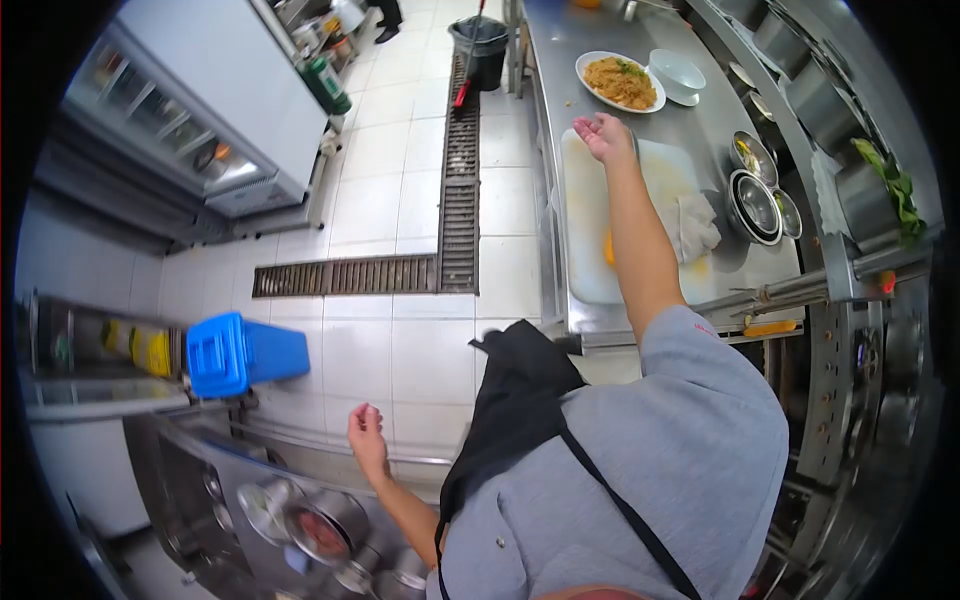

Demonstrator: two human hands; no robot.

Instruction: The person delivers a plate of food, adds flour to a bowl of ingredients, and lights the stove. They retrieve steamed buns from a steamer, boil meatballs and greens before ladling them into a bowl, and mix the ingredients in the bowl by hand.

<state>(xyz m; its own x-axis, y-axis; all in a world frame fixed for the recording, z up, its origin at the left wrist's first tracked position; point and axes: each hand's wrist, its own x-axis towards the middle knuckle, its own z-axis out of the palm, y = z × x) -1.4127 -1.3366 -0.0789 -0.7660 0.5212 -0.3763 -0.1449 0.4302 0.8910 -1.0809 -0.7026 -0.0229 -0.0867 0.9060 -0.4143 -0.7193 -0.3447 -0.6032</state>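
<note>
My right hand (605,137) is stretched out over the far end of a white cutting board (590,260), palm partly turned up and fingers loosely apart. It holds nothing that I can see. Just beyond it, a white oval plate (583,88) carries a heap of orange-brown food (620,83) with green bits, perhaps fried noodles. A white bowl (677,70) stands beside the plate. A crumpled whitish cloth (697,228) lies on the board's right side. Low at my left side, my left hand (368,435) hangs with curled fingers, seemingly holding nothing, above the floor near another counter.
Metal bowls (755,205) stand right of the board. Pots (325,530) sit on the lower-left counter. A blue bin (250,355), a floor drain grate (345,277) and a black bin (480,55) are along the floor. A fridge (230,90) stands left; a person's foot (388,33) shows beyond.
</note>
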